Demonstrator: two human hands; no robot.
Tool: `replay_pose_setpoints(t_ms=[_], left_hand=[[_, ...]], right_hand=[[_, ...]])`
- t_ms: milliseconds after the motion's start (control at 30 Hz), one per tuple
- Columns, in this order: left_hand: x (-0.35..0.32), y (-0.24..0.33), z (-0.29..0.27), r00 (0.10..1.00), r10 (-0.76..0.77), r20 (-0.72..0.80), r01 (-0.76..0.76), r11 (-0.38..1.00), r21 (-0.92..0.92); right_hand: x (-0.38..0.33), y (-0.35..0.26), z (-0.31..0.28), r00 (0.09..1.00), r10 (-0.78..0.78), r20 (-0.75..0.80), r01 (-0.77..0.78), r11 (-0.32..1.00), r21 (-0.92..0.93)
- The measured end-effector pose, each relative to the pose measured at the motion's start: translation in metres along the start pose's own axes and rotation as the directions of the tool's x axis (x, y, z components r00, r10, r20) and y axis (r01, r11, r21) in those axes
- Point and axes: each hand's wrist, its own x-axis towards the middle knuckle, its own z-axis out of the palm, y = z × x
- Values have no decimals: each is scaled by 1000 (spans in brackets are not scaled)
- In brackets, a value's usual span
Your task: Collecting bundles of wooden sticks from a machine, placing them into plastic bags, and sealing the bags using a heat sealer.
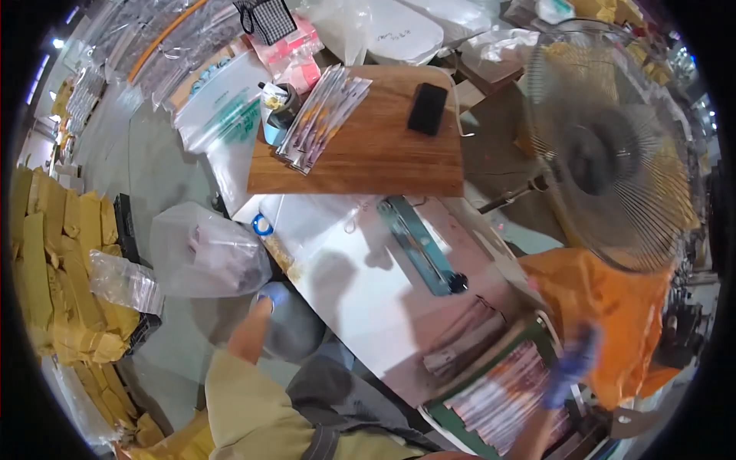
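The right hand (571,364) is blurred and bluish, as if gloved, over the near right corner of the white tabletop (360,291). It hangs above a green tray (452,425) packed with flat packets (498,395) in pink and white. The blur hides the fingers, so I cannot tell whether they are clenched or loose, or whether they touch the packets. Just beside the tray, toward the middle of the tabletop, lies a second loose stack of packets (464,337).

The left hand (257,330) is off the tabletop's left edge, its arm in a tan sleeve (245,406). It lies against a rounded grey thing (295,330) below the edge; its fingers cannot be made out, so its grip is unclear. A clear plastic bag (203,253) sits just beyond it.

Further in, a teal bar-shaped tool (418,245) lies slantwise on the tabletop. At the far edge rests a wooden board (376,153) carrying a black phone (427,109) and a fan of clear sleeves (322,115). A wire-guarded fan (606,153) stands off the right edge, above an orange bag (613,322).
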Motion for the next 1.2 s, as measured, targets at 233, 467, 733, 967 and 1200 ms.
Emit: replay_pose_setpoints(t_ms=[233,467,733,967,1200], left_hand=[[63,-38,38,931,-302,203,296,953,62],[25,-91,107,990,6,143,30,968,-251],[52,-109,125,921,313,233,-259,936,-237],[99,-40,53,868,493,53,-487,868,-101],[75,-73,42,822,562,-92,-570,812,-126]], right_hand=[[-42,-172,462,781,-337,526,-36,816,577],[-21,-200,647,936,-45,348,-83,935,344],[-24,-181,649,967,19,253,-141,868,475],[-52,-139,623,998,-48,40,21,863,505],[-236,-168,411,998,55,-18,-38,854,518]])
